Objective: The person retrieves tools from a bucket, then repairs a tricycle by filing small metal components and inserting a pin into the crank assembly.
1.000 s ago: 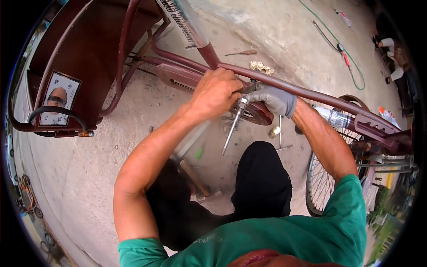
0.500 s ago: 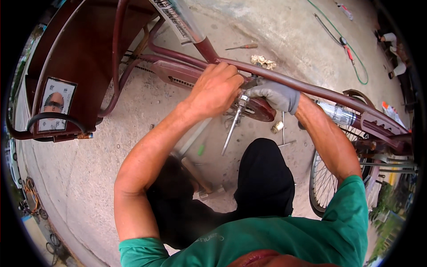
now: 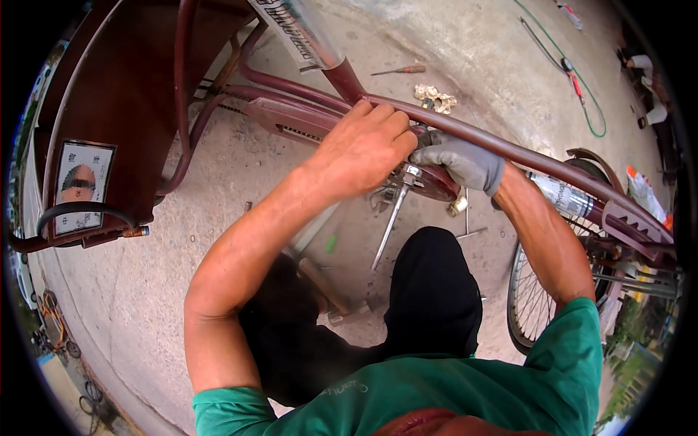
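- We see the bare left hand [image 3: 368, 147] curled by the dark red frame [image 3: 509, 149]. We can't tell if its grip is clamped on something.
- We see the gray-gloved right hand [image 3: 465, 161] close beside it. Its fingertips are hidden, so we can't tell about that grip.
- The silver tool [image 3: 391, 225] is right below both hands, handle slanting down.
- The brown box [image 3: 131, 87] has a white label [image 3: 83, 187] with dark writing and a picture.
- Two clear wraps, the upper wrap [image 3: 291, 33] and lower wrap [image 3: 561, 195], have dark letters.
- Our green shirt [image 3: 451, 381] has pale letters.
- A screwdriver [image 3: 411, 69] lies past the frame; a red-handled hose [image 3: 576, 83] lies toward the floor's [image 3: 145, 305] right edge.
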Motion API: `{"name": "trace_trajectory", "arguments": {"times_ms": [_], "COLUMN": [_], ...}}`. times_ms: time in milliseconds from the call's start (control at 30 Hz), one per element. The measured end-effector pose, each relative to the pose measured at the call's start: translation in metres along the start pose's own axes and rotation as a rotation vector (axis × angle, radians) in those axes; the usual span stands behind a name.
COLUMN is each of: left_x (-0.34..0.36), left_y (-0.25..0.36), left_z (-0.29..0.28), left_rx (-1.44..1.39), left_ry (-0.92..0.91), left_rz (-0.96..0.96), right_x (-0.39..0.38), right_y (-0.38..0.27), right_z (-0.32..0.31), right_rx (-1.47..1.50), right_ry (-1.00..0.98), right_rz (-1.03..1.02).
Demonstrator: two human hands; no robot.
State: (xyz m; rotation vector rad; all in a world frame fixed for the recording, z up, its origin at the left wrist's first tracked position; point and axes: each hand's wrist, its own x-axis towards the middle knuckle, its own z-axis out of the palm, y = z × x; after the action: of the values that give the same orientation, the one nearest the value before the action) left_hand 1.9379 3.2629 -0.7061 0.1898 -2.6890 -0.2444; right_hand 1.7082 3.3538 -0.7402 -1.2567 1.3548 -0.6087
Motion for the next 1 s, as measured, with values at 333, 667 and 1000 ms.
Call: {"name": "trace_trajectory", "arguments": {"times_ms": [333,667,1000], "left_x": [0.002,0.001,0.007], "left_y": [0.000,-0.002,0.002], "left_z": [-0.002,-0.004,-0.006], "left_rx": [-0.005,-0.037,-0.032], "left_ry": [-0.023,-0.044,-0.057], "left_rz": [-0.011,0.003,-0.048], "right_x": [0.002,0.000,0.001], "right_y": [0.008,0.000,0.006], "right_z": [-0.003,0.004,0.000], "right_rx": [-0.045,0.145,0.056], "right_ry": [-0.059,0.017,0.014], "right_rz": [-0.077,0.033,0.067]}}
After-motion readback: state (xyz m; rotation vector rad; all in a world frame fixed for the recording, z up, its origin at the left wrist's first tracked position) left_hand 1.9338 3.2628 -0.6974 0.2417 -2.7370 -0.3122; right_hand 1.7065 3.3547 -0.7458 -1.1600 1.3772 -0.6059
